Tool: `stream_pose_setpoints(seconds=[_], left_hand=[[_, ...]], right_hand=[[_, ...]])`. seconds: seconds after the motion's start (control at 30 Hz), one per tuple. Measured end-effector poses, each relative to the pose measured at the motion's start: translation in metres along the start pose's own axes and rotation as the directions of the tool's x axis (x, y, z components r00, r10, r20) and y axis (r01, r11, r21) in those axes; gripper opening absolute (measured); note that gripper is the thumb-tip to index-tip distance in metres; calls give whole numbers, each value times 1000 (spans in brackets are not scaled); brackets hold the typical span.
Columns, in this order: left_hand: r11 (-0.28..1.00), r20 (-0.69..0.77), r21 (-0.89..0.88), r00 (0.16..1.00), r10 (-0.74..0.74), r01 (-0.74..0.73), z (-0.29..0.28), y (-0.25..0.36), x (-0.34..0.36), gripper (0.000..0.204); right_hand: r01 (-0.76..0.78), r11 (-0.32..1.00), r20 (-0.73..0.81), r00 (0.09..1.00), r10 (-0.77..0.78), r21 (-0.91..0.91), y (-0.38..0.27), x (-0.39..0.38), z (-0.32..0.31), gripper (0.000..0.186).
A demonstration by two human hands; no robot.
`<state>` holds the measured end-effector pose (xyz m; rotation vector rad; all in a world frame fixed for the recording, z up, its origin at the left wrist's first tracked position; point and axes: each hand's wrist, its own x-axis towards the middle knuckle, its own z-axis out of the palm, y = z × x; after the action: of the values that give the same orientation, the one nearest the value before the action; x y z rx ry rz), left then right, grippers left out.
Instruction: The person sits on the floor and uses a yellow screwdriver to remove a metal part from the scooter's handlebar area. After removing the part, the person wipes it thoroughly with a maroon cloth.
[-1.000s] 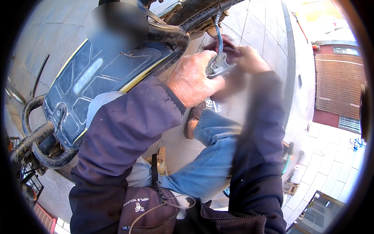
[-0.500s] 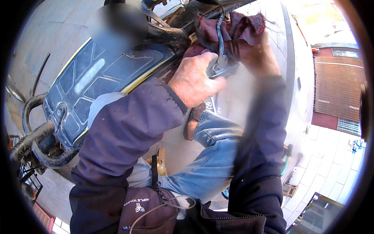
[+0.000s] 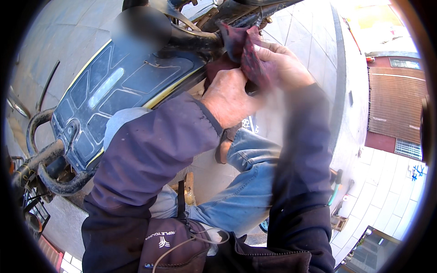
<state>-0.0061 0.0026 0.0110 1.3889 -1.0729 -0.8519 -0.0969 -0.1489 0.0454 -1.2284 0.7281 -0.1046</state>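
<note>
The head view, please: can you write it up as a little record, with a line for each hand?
Left hand: curled around a small part, mostly hidden by cloth
Right hand: gripping dark red cloth
Vehicle, at left: dark blue footboard with yellow edging; dark metal bars
Clothing: dark jacket, blue jeans
Ground: pale paving

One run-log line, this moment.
left hand: curled against dark red cloth, contents hidden | right hand: pinching cloth | yellow-edged footboard: left of both hands
</note>
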Motion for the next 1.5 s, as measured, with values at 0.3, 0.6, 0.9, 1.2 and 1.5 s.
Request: stream_pose_setpoints(seconds=[0.3,0.6,0.9,1.2,1.5], left_hand=[[994,-41,-27,994,102,-103,5,1,-3,39],[987,105,110,989,106,-117,-5,1,0,36],[954,2,209,975,220,-216,4,-2,-2,37],[996,44,17,995,88,-89,-2,9,-4,35],[996,24,-25,996,85,-84,-2,9,-5,41]], right_hand=[[67,998,-289,955,-62,9,-21,5,14,24],[19,984,-112,993,-39,-178,-21,-7,15,33],[10,936,-290,949,-119,-351,-28,-34,47,32],[-10,918,-344,929,-139,-396,-33,11,31,35],[3,857,-253,955,-156,-516,-37,6,38,39]])
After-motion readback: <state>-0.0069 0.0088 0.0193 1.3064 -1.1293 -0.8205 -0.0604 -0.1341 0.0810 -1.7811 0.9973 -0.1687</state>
